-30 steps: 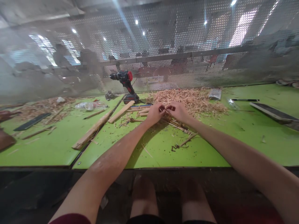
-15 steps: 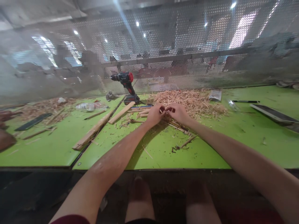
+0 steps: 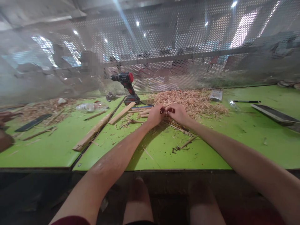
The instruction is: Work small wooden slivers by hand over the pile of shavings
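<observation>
The left hand (image 3: 156, 115) and right hand (image 3: 179, 114) meet at the fingertips, each closed in a pinch on what seems to be one small piece (image 3: 166, 111), too small to identify. Being gripped from both sides probably keeps it steady and allows fine control. The piece is between the hands, above the table (image 3: 211, 156). Shavings (image 3: 189, 101) are heaped just beyond the right hand, and sticks (image 3: 181, 128) lie loose on its near side. Beyond and left of the left hand, the drill (image 3: 127, 83) stands on its base, which keeps its handle up, apparently for easy grasping.
</observation>
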Motion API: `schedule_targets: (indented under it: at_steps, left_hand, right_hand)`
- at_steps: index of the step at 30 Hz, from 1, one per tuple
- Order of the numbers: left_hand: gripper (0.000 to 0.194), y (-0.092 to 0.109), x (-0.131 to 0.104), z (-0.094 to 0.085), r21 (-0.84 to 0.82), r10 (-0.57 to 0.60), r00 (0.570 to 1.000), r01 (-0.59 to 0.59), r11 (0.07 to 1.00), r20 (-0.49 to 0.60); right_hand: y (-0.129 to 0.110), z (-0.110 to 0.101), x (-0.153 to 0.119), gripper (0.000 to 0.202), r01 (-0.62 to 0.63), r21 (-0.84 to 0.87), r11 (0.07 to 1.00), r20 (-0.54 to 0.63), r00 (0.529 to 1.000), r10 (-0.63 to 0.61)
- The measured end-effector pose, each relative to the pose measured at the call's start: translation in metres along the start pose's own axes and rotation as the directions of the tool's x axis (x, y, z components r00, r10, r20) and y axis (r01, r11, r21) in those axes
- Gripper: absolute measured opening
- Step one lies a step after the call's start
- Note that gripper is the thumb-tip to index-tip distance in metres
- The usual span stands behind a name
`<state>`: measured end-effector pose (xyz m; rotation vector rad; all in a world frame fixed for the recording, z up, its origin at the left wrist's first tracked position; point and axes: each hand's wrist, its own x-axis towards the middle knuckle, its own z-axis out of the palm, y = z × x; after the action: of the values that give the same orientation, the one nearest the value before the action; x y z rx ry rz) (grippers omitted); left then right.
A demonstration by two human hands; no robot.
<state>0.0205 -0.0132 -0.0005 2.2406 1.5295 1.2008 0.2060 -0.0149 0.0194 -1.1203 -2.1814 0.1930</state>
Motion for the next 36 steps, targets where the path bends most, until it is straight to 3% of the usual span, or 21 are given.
schedule_targets:
  at_steps: [12,18,36]
  left_hand:
    - [0.013,-0.0037,-0.0002,0.0016,0.041,-0.015,1.000,0.016,0.999,-0.005]
    - [0.013,-0.0042,0.0014,0.0034,0.016,0.046,0.999,-0.046,0.999,-0.016]
    - [0.014,-0.0024,0.0003,0.0022,0.032,0.059,0.998,-0.059,0.998,0.006]
  right_hand:
    - [-0.0020,0.0011,-0.0014,0.017,0.001,0.039,0.999,0.025,1.000,-0.002]
    - [-0.0010,0.0004,-0.0006,0.017,-0.027,0.005,1.000,-0.021,0.999,0.027]
    - [0.0023,0.0017,-0.0001,0.019,-0.001,0.000,1.000,-0.035,0.999,0.001]
